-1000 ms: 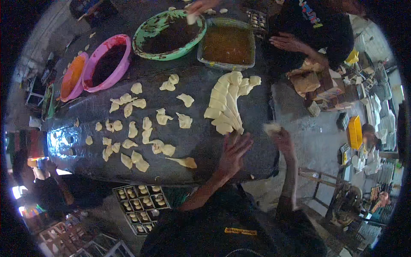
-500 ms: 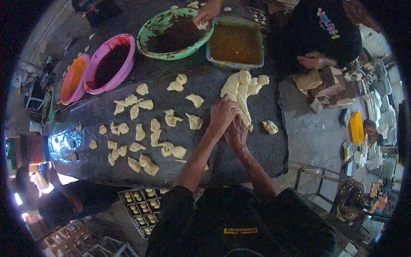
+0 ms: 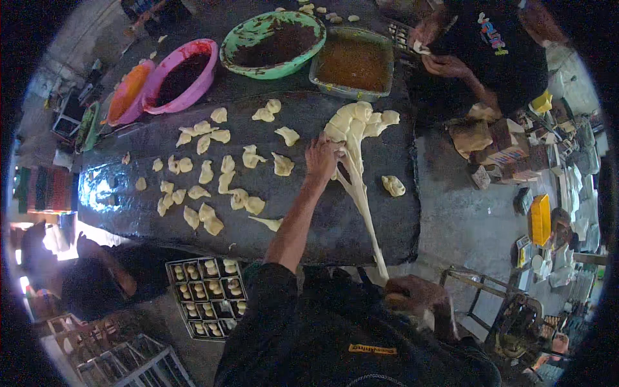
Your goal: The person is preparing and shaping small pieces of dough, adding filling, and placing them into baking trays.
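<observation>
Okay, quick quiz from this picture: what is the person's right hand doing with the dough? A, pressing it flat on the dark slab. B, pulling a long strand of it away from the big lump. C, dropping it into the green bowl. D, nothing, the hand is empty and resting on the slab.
B: the right hand near the body grips a thin strand of dough stretched from the big lump, which the left hand holds down on the dark slab.

Small pastry workshop, informal. Dark oiled slab [image 3: 387,219] strewn with dough pieces [image 3: 206,174]; plastic basins of filling [image 3: 271,42] along its edge; moulded tray [image 3: 206,293] below; co-workers crowd round.
</observation>
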Available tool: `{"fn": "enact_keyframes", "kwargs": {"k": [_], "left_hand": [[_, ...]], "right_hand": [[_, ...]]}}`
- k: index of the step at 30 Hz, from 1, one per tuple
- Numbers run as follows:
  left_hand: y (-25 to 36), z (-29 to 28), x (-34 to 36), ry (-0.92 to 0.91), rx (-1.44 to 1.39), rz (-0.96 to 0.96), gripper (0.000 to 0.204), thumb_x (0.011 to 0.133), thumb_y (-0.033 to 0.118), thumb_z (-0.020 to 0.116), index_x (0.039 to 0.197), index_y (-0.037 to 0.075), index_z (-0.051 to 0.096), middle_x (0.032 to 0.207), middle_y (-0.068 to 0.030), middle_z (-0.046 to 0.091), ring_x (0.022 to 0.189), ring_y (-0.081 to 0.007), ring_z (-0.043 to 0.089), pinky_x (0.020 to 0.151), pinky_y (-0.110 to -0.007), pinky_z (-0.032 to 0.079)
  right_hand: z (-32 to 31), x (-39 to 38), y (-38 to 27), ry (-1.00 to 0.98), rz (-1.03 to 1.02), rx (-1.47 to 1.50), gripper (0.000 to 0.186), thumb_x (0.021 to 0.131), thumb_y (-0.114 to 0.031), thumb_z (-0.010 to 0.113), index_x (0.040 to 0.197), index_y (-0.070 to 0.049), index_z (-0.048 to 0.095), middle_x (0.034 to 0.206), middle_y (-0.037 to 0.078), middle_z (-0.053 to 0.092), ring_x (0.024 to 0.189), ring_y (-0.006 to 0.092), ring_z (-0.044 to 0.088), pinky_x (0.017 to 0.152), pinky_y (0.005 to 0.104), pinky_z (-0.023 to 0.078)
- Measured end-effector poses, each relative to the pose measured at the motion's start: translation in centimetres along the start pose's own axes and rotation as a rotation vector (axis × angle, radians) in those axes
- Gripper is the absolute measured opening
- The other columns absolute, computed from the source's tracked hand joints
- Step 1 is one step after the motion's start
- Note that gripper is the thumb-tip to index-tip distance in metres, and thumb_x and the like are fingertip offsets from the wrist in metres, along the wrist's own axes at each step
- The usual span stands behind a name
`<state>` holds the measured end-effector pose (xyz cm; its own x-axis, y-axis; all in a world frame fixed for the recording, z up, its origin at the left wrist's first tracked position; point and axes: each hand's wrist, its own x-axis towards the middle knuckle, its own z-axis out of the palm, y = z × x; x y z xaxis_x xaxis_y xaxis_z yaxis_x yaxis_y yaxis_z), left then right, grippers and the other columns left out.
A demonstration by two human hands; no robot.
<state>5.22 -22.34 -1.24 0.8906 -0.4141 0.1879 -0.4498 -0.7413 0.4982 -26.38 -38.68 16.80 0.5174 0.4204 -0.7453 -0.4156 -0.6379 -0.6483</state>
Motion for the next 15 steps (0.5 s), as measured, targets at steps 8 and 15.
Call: {"fn": "enact_keyframes", "kwargs": {"k": [8,15], "left_hand": [[4.0,-1.0,-5.2,0.192,0.029,0.026,0.045,0.081,0.021,0.071,0.125,0.015,0.06,0.125,-0.0161,0.054,0.116,-0.0346,0.052,0.101,-0.047,0.04],[12.2,-10.0,-16.4,-0.156,-1.287,-0.455,0.049,0.095,0.027,0.061,0.134,0.0,0.048,0.125,-0.0182,0.056,0.113,-0.0238,0.058,0.093,-0.038,0.049]], "right_hand": [[-1.5,-3.4,2.9,0.27,-0.404,0.221,0.024,0.085,-0.014,0.071,0.105,-0.004,0.062,0.096,0.006,0.066,0.092,0.016,0.062,0.084,0.0329,0.049],[-2.4,5.5,-2.1,0.354,-0.521,1.224,0.052,0.097,-0.047,0.047,0.13,-0.006,0.052,0.126,0.007,0.057,0.117,0.0194,0.052,0.097,0.0333,0.042]]}}
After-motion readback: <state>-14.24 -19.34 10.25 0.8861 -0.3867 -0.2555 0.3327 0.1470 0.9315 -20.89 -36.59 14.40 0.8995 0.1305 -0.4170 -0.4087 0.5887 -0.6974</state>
